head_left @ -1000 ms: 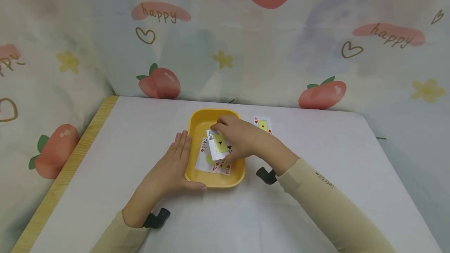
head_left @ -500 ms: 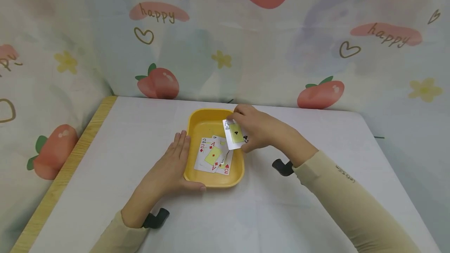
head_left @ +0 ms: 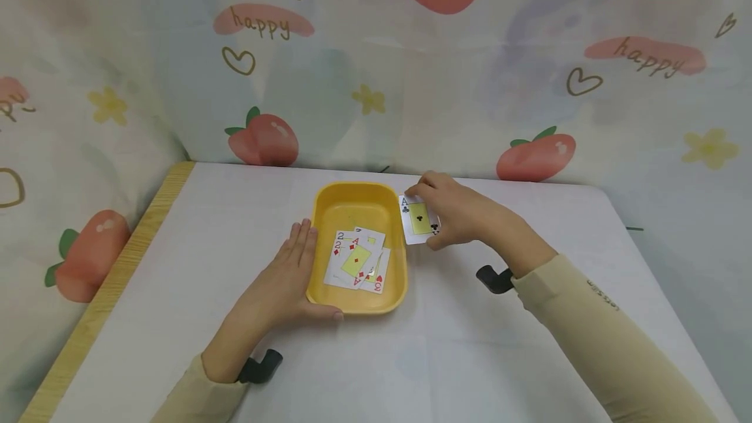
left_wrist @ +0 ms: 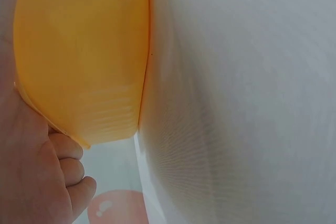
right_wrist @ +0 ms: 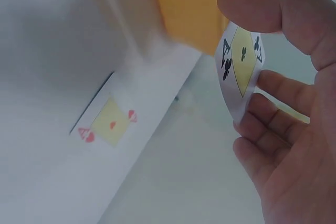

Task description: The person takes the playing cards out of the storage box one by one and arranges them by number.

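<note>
A right hand (right_wrist: pixel 302 156) grips an ace of clubs (right_wrist: pixel 242 66) between thumb and fingers, the card bowed and its face showing. Behind the thumb tip stands a yellow tray (right_wrist: pixel 191 9), cut off by the frame's top edge. At left, an ace of hearts (right_wrist: pixel 112 123), slightly blurred, lies face up on a white table (right_wrist: pixel 42 150), a pale backdrop (right_wrist: pixel 181 177) beyond.

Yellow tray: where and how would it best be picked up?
The yellow tray seems best held by its rim, midway along both long sides, coming from left and right together. It is longer than wide, stands open side up and holds overlapping playing cards, so a level, two-sided lift should keep them from sliding.
</note>
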A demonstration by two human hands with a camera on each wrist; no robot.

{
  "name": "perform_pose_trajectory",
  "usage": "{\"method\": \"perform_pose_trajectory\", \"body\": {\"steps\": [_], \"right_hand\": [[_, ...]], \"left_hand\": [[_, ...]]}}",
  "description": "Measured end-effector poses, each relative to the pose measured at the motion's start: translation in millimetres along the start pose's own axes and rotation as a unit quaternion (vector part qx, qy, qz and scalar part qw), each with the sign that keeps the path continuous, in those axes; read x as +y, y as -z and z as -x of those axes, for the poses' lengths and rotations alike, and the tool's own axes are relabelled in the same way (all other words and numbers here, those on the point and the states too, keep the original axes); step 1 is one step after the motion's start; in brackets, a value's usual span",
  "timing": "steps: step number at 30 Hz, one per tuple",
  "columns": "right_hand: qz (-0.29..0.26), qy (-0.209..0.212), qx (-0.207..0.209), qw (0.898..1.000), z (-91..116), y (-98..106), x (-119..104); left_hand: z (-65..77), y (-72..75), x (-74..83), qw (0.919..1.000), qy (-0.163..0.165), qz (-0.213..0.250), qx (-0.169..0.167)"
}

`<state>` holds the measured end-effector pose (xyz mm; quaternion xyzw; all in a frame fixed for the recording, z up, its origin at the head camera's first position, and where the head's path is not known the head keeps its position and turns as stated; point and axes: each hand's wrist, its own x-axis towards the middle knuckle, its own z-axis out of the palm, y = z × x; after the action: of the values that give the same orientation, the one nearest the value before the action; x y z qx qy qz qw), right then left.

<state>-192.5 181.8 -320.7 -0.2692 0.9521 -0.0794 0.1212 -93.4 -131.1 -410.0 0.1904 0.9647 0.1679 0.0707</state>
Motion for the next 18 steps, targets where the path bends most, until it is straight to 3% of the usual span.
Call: {"method": "perform_pose_trajectory", "body": {"steps": [18], "right_hand": [[0.009, -0.06, 0.005, 0.998, 8, -14, 61]], "left_hand": [[0.2, 0.1, -0.6, 1.0, -0.005, -0.004, 0.0]]}}
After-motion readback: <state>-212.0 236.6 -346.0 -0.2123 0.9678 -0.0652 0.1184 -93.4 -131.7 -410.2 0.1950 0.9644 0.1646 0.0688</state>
